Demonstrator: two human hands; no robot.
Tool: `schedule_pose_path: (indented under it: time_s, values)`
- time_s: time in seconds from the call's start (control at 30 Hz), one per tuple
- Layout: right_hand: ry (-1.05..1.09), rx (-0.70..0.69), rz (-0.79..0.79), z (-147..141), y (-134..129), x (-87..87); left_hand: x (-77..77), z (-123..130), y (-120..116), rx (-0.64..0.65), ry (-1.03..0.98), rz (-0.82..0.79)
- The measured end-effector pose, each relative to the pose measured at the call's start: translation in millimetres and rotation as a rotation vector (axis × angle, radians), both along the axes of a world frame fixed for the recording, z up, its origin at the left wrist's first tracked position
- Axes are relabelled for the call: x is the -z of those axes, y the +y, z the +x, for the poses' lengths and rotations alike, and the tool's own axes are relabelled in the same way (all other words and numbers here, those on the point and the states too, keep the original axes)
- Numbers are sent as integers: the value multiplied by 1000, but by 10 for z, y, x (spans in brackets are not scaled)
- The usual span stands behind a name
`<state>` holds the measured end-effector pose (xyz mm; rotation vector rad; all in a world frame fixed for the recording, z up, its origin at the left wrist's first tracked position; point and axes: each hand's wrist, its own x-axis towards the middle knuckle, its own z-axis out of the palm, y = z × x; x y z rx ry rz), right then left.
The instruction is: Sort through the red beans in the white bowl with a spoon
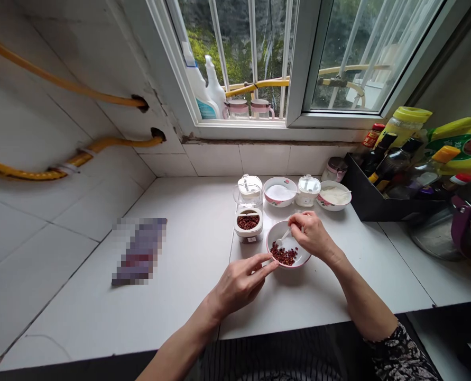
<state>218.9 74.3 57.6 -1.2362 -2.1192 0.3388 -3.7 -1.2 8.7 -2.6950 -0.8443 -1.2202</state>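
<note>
A white bowl with a pink rim [308, 259] stands on the counter, with dark red peppercorns [284, 255] spread over its bottom. My right hand [311, 235] is closed around the handle of a small white spoon [282, 240], whose head dips into the bowl beside the peppercorns. At the bowl's near left rim, my left hand [241, 281] grips the edge with its fingertips; its thumb is hidden. Just left of the bowl is a clear seasoning jar [248, 226] with a white rim, its lid raised, full of similar peppercorns.
Behind stand a bowl of white grains [279, 192], a lidded jar [308, 190] and a bowl of pale powder [334, 196]. A black box of bottles [394, 206] and a metal pot [433, 235] are at right. A blurred purple packet [142, 251] lies left.
</note>
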Motion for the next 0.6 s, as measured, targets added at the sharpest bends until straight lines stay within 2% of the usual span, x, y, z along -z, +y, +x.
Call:
schedule_pose_path:
  time_s: [0.27,0.6]
  values:
    - [296,42,-329,5,-5,-43,-12,-2,-5,0,8,-13]
    - [396,91,-388,41,36,-52,-25,13,0,9,-3,10]
